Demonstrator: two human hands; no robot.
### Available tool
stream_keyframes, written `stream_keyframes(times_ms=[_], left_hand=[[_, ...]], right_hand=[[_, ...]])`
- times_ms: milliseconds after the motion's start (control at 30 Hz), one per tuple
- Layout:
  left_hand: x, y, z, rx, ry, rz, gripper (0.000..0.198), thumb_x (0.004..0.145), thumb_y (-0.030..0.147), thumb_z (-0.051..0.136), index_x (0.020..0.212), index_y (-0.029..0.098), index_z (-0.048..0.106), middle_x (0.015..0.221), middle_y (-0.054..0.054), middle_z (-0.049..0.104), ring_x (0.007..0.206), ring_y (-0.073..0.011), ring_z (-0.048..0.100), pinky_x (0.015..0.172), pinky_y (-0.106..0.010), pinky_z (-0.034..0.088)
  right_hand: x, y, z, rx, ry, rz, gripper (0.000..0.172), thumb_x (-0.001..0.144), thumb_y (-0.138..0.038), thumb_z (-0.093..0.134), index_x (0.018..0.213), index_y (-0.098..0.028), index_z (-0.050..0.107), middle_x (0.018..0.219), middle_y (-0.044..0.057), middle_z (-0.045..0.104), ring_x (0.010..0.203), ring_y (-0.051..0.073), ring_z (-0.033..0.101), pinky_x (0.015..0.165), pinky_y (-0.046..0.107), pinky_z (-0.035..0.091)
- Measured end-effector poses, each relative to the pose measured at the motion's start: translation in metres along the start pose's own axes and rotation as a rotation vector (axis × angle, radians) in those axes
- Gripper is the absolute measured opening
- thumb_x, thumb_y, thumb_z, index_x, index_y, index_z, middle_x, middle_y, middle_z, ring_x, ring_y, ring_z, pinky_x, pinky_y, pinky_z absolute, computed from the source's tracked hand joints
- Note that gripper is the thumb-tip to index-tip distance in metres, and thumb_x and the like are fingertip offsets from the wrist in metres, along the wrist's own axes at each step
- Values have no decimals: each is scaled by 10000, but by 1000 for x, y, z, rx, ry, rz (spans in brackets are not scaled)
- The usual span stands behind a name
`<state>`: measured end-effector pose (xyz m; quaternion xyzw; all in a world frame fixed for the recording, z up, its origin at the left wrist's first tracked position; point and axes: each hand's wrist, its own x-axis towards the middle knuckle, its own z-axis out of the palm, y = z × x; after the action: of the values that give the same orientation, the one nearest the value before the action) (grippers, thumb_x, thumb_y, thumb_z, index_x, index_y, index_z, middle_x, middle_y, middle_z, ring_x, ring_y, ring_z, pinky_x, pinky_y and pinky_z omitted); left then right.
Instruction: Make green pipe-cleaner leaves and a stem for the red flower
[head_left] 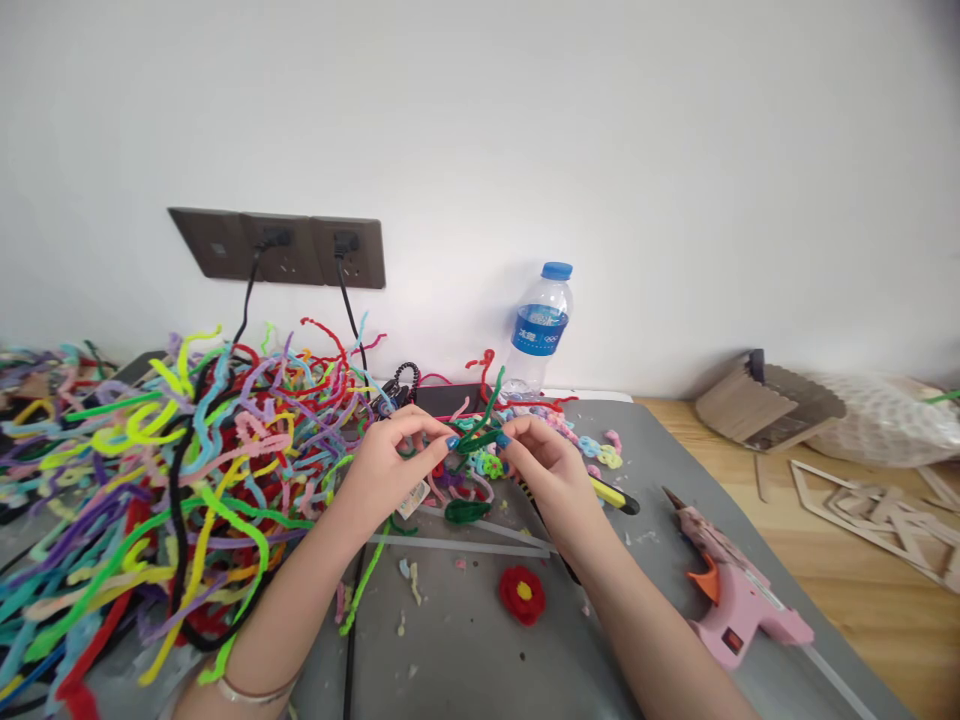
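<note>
Between my two hands is a dark green pipe cleaner [478,440], bent into a leaf-like loop with one end sticking up. My left hand [397,465] pinches its left end between thumb and forefinger. At the other end, the fingertips of my right hand [546,468] are closed on it. Below them a finished dark green leaf shape [466,511] lies on the grey table [450,640]. Nearer to me rests a red pipe cleaner flower [522,595] with a yellow centre. Clear glue sticks [465,546] lie just under my hands.
A big tangle of coloured pipe cleaners [202,440] covers the left side. A pink glue gun [739,590] lies at right, near the table edge. A yellow cutter [615,495] is beside my right hand. A water bottle [540,330] leans at the wall.
</note>
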<state>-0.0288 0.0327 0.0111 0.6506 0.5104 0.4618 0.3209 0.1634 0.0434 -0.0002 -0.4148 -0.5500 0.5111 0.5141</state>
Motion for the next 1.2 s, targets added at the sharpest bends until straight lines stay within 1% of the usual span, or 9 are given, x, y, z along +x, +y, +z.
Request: stream_keyframes(times_ms=[200,400,600,833,933,1100,1200], left_hand=[[0,0,-1,12,-25,37,122,804,215,628,788,202,748,838,-28,681,773,-166,627,732,-288,481],[-1,-1,-1,34,-35,43,115,805,208,623,776,202,734,845,-23,661,782,-166,628,760,-297,487],[-1,1,-1,48,-40,43,115,798,198,625,790,202,739,855,-24,659,775,-166,628,767,-304,488],[-1,3,0,72,-35,45,105,790,182,606,738,196,696,848,-13,635,736,-149,617,710,-277,479],[-1,3,-1,91,-17,74,109,796,173,599,746,199,692,845,-12,638,741,-154,623,703,-277,479],[0,2,-2,146,35,169,121,806,145,588,758,202,683,833,-14,640,777,-167,636,732,-287,484],[0,1,-2,177,49,210,132,813,134,582,748,204,673,829,-16,641,770,-167,636,704,-281,477]], right_hand=[[-1,0,0,1,4,-24,117,784,-290,652,763,-209,570,686,-39,493,600,119,433,554,244,344],[0,-1,0,-12,-29,-56,119,782,-287,657,755,-207,572,696,-31,509,609,121,441,556,242,356],[0,2,-1,-15,-31,-70,106,788,-278,656,764,-205,583,697,-28,515,614,121,449,556,237,362],[1,2,0,-51,-42,-98,103,797,-288,643,765,-205,590,698,-24,526,609,125,461,553,242,382],[0,4,1,-83,-31,-122,119,799,-308,649,767,-211,589,702,-14,544,620,139,482,553,251,395],[1,5,-1,-210,-9,-96,144,823,-351,654,828,-215,607,746,15,607,635,162,523,560,275,410],[1,-1,-7,-283,53,-116,187,843,-397,632,852,-211,616,763,32,629,665,181,559,579,289,426]])
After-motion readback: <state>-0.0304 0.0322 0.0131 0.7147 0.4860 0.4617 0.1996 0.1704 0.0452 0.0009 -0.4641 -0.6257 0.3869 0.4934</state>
